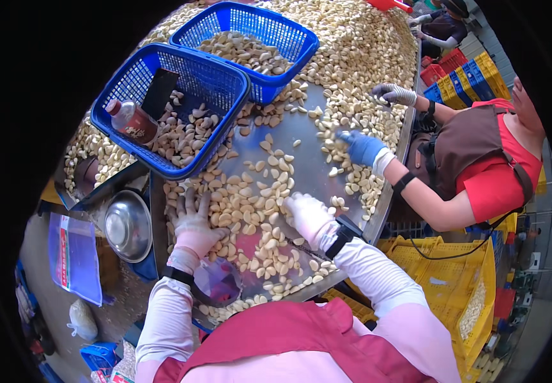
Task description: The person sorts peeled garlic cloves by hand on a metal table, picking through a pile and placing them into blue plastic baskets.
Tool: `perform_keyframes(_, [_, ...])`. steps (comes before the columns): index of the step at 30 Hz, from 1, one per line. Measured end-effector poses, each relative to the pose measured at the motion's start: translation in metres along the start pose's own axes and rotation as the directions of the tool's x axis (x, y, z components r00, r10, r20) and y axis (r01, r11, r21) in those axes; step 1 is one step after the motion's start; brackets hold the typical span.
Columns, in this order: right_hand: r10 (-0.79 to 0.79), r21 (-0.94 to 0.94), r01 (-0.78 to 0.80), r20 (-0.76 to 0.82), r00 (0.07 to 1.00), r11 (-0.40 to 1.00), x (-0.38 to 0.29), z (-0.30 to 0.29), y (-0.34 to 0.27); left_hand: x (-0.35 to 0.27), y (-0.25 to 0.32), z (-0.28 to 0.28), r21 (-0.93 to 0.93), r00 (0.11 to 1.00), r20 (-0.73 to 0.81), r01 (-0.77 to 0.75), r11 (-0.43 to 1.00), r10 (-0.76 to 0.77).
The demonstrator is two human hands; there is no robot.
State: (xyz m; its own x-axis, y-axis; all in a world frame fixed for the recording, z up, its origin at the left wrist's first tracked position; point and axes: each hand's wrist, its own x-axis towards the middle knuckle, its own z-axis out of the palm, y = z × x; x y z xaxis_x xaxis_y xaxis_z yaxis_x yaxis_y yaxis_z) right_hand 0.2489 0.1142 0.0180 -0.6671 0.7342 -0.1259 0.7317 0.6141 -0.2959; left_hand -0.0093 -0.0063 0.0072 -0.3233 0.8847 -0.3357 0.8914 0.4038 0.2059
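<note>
Peeled garlic cloves [237, 191] lie loose over the sheet-metal tabletop [304, 167] before me. My left hand [194, 225], in a pale glove, rests palm down at the left side of these cloves, fingers spread and touching them. On the right of the same pile is my gloved right hand [310, 219]. Its fingers bend down towards the cloves, and whether any are gripped is hidden. Close to my left wrist, a clear plastic container [217, 282] stands at the near edge of the table.
Two blue plastic baskets [170, 167] [304, 52] with garlic stand ahead; the nearer also holds a bottle [132, 122]. A co-worker's blue-gloved hand [364, 147] and other hand [396, 94] are over cloves at right. A metal bowl [128, 226] sits left, yellow crates [429, 268] right.
</note>
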Motion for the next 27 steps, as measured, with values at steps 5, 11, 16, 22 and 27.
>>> perform_keyframes(5, [0.183,0.104,-0.219,0.279,0.943,0.97,0.002,0.016,-0.001,-0.001,-0.01,0.007,-0.007,1.0,-0.004,-0.003,1.0,0.003])
perform_keyframes(11, [-0.072,0.416,0.056,0.024,0.997,0.907,0.032,0.012,-0.019,-0.001,-0.007,0.003,-0.012,1.0,0.014,0.028,1.0,-0.028])
perform_keyframes(16, [0.025,-0.079,-0.001,0.295,0.955,0.997,0.062,0.014,-0.05,-0.002,-0.002,-0.008,-0.131,0.999,0.022,0.031,0.991,-0.028])
perform_keyframes(22, [0.091,-0.027,-0.087,0.424,0.901,0.996,0.072,-0.002,-0.024,-0.011,-0.015,0.021,-0.3,0.919,-0.394,-0.157,0.941,0.027])
perform_keyframes(27, [-0.038,0.69,-0.569,0.65,0.759,0.448,0.069,-0.009,-0.02,-0.015,0.042,-0.002,-0.885,0.97,-0.24,-0.2,0.421,-0.045])
